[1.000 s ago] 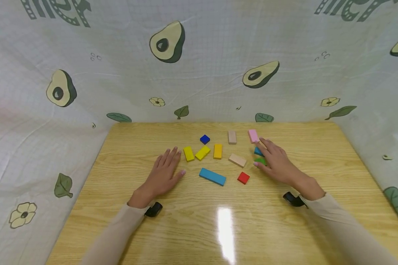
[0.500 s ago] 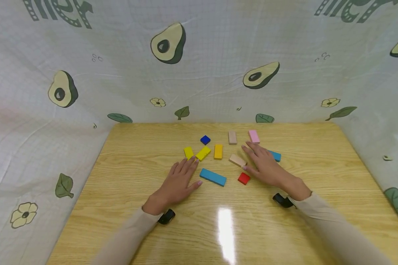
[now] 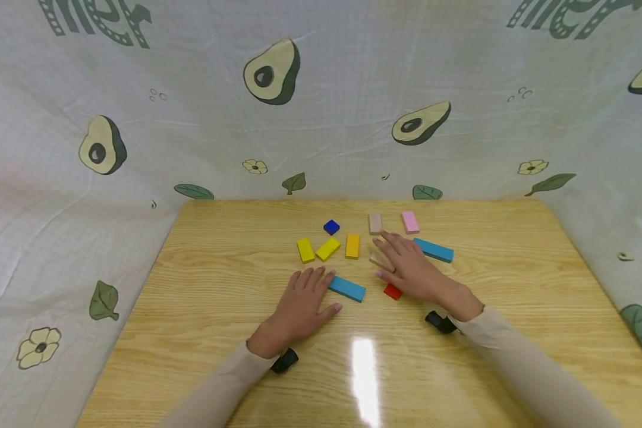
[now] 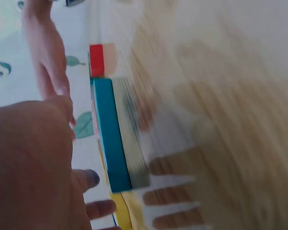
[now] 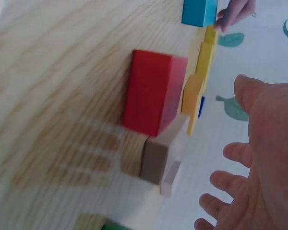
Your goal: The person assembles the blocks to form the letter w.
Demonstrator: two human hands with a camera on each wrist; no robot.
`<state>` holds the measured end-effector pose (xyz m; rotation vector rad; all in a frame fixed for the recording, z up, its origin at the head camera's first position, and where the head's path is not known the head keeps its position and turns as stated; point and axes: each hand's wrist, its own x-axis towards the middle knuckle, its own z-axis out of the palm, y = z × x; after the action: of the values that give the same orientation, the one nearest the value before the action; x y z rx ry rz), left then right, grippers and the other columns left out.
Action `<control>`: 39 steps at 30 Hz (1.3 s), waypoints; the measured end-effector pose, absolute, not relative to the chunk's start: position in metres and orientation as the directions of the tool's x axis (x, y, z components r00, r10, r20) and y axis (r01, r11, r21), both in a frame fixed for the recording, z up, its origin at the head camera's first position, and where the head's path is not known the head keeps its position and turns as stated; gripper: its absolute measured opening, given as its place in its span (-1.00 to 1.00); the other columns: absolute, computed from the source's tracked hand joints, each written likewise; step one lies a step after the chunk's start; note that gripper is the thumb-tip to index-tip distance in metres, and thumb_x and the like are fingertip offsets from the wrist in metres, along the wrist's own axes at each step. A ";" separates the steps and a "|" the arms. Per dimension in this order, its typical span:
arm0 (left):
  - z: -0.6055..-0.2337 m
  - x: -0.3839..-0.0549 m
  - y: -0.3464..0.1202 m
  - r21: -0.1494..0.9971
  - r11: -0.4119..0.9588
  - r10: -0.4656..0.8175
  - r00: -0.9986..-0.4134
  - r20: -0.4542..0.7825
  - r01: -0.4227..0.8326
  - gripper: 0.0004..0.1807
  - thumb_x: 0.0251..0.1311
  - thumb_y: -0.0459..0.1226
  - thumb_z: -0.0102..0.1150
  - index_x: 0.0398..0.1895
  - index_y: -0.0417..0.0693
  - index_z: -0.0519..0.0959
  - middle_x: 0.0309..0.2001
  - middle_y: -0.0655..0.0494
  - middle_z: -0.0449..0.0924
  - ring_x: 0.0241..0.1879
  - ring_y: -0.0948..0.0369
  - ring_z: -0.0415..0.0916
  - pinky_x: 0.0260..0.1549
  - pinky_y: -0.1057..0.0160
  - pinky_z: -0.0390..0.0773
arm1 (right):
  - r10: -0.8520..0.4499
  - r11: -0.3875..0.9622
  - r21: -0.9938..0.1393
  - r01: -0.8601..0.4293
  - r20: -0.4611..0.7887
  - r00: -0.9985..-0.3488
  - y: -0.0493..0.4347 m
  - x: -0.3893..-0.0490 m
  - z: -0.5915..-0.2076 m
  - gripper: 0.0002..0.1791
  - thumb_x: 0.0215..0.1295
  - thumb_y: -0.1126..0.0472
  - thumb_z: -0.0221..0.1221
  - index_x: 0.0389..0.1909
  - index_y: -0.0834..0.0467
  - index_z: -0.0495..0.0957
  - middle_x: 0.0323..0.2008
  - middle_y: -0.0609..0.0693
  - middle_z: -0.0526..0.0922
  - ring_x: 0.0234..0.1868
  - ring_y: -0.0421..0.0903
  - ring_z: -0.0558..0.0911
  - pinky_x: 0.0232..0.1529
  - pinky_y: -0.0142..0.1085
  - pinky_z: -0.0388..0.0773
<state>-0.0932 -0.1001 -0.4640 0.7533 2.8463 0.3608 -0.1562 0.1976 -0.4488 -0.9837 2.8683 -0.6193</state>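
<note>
My left hand, palm down with fingers extended, is at the left end of a long blue block in the head view. In the left wrist view that hand is raised over the tabletop beside the blue block. My right hand spreads its fingers above a beige block and a red block, covering part of both. Seen from the right wrist, the red block lies below the raised palm, and a green block shows at the bottom edge. Neither hand holds anything.
Two yellow blocks, an orange block and a dark blue block lie behind. Another beige block, a pink block and a second long blue block lie further right. A printed cloth surrounds the wooden table.
My left hand has moved right and toward the near side, passing the yellow blocks. My right hand has moved left, uncovering the second long blue block. The blocks have stayed put.
</note>
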 end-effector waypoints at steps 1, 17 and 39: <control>-0.463 -0.092 -0.098 0.265 0.847 0.501 -0.859 -0.106 0.461 -0.18 0.61 0.20 -0.09 0.72 -0.04 0.11 0.62 -0.17 0.16 0.60 -0.18 0.09 0.57 -0.24 0.01 | -0.604 0.714 -0.382 -0.586 0.085 -0.792 0.195 -0.157 -0.448 -0.20 0.57 0.08 0.22 0.64 0.33 0.14 0.63 0.37 0.08 0.61 0.43 0.09 0.52 0.38 -0.01; -0.462 -0.082 -0.065 0.222 0.900 0.411 -0.901 -0.139 0.376 -0.22 0.58 0.23 -0.06 0.69 0.05 0.23 0.58 -0.27 0.16 0.49 -0.20 0.19 0.52 -0.21 0.12 | -0.641 0.703 -0.367 -0.609 0.045 -0.767 0.159 -0.174 -0.443 -0.18 0.59 -0.03 0.19 0.65 0.29 0.14 0.65 0.34 0.08 0.63 0.38 0.10 0.57 0.31 0.00; -0.469 -0.088 -0.056 0.105 0.894 0.438 -0.899 -0.008 0.435 -0.28 0.34 0.26 0.31 0.40 0.07 0.50 0.48 -0.17 0.35 0.39 -0.12 0.35 0.42 -0.13 0.30 | -0.685 0.659 -0.396 -0.640 0.037 -0.728 0.111 -0.195 -0.445 -0.20 0.57 0.04 0.23 0.65 0.27 0.18 0.64 0.30 0.13 0.63 0.35 0.11 0.56 0.32 0.03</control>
<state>-0.0878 -0.0559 -0.4686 0.6979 3.0271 0.1564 -0.1952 0.1105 -0.4453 -1.1044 2.7550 -0.5895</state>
